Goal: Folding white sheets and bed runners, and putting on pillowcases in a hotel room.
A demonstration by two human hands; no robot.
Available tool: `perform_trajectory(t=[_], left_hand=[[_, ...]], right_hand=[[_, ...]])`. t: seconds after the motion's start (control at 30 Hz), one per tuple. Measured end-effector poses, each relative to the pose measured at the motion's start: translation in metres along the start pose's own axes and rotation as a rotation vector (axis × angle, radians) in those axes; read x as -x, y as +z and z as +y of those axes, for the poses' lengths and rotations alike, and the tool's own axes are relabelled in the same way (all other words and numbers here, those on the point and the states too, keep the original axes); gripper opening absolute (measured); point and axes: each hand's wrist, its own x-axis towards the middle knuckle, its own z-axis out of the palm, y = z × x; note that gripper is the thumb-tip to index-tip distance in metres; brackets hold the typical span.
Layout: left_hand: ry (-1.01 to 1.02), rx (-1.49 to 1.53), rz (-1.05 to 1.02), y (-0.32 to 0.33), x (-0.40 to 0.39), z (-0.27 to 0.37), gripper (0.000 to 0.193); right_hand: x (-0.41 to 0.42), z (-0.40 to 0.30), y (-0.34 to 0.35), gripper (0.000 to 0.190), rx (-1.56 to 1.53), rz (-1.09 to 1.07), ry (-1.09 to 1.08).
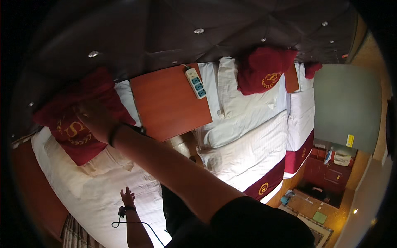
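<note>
My right hand (93, 119) reaches across to the upper left, its curled fingers on a red cushion (100, 147) with a gold emblem; the fingertips are dim and partly lost against the cloth. The cushion leans near the dark tufted headboard (173, 28), over a white pillow (114, 159). My left hand (127, 197) hangs over the white bedding (93, 207) with its fingers apart and nothing in it. A black band with a small device and a cable is at the left wrist, and a dark band circles the right wrist.
A reddish-brown bedside table (167, 102) bears a power strip (196, 83). Beyond it a second bed has white pillows, another red cushion (263, 71) and a red bed runner (266, 183). A further bed, a grey-green panel (347, 105) and dark red cabinets (328, 173) are to the right.
</note>
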Motion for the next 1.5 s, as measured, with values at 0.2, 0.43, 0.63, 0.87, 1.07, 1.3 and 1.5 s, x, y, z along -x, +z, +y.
perform_trajectory(t=[0.2, 0.43, 0.63, 0.87, 1.07, 1.3, 1.5], left_hand=[[0.102, -0.188, -0.061, 0.033, 0.007, 0.039, 0.073], [0.203, -0.362, -0.188, 0.12, 0.064, 0.076, 0.059], [0.428, -0.663, -0.433, 0.213, 0.169, 0.05, 0.052], [0.286, -0.835, -0.425, 0.239, 0.226, 0.014, 0.048], [0.915, -0.974, -0.653, 0.458, 0.249, 0.071, 0.044], [0.776, -0.482, -0.504, 0.737, 0.162, 0.189, 0.077], [0.506, -0.256, -0.7, 0.833, 0.167, 0.256, 0.065]], right_hand=[[0.225, 0.176, -0.132, 0.038, -0.062, -0.046, 0.51], [0.444, 0.378, -0.273, 0.076, 0.036, 0.37, 1.195], [0.396, 0.544, -0.344, 0.094, -0.834, 0.963, 1.538], [0.374, 0.581, -0.364, 0.056, -1.105, 1.397, 0.935], [0.502, 0.491, -0.488, 0.03, -1.341, 1.39, 0.508], [0.741, 0.315, -0.483, 0.036, -1.163, 1.678, 0.933], [0.93, 0.274, -0.293, 0.041, -0.713, 1.071, 1.874]])
